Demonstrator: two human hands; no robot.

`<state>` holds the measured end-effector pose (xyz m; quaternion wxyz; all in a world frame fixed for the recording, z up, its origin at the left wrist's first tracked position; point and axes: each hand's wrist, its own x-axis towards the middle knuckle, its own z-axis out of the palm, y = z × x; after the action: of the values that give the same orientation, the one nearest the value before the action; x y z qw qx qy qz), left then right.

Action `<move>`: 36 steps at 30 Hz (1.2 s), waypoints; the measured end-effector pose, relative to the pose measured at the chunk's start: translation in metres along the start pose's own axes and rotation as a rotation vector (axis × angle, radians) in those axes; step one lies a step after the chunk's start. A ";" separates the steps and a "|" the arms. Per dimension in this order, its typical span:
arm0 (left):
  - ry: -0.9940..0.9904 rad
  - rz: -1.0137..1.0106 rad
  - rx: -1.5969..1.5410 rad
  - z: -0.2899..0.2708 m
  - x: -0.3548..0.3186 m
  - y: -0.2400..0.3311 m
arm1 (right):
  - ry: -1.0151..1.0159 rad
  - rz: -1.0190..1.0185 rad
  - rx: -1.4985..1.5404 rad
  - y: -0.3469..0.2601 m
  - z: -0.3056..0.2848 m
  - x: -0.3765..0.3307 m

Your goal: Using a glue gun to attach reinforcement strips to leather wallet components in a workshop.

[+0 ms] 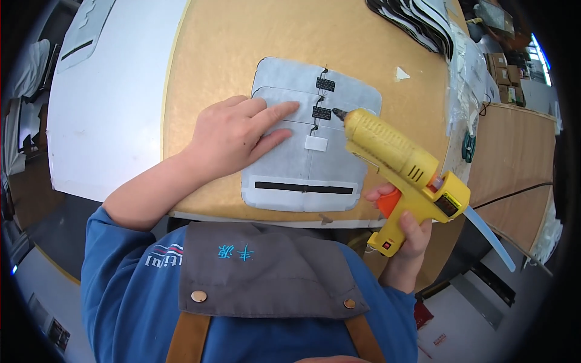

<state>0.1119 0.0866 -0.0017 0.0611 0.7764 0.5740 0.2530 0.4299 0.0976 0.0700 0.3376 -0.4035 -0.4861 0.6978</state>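
Note:
My right hand [414, 233] is wrapped round the handle of a yellow hot glue gun [393, 148], a finger at its orange trigger. A pale glue stick [490, 238] sticks out of the gun's back end. The dark nozzle [340, 114] is right beside a small black textured patch [321, 113] on a grey fabric panel [272, 145]. Another black patch [325, 84] lies farther up, and a white rectangle [316, 143] lies nearer me. A black strip [302, 188] crosses the panel's near end. My left hand [239, 130] rests on the panel's left side, fingers stretched out.
The panel lies on a tan tabletop [212, 36], with a white board [115, 115] to its left. A similar grey panel [86, 30] is at the far left. Stacked black-edged pieces [414, 24] lie at the far right, near a white scrap [402, 74]. A wooden board [514, 163] stands right.

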 end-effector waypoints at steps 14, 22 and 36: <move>-0.001 -0.010 -0.041 0.003 0.000 -0.003 | -0.029 0.119 -0.041 0.008 0.002 0.009; -0.008 -0.015 -0.040 0.003 -0.001 -0.004 | 0.015 0.140 -0.073 0.006 0.004 0.006; -0.004 -0.009 -0.052 0.004 0.000 -0.004 | 0.015 0.112 -0.037 0.010 0.002 0.007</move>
<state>0.1101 0.0890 -0.0068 0.0834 0.7723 0.5708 0.2661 0.4241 0.0999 0.0595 0.2942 -0.4414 -0.4732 0.7033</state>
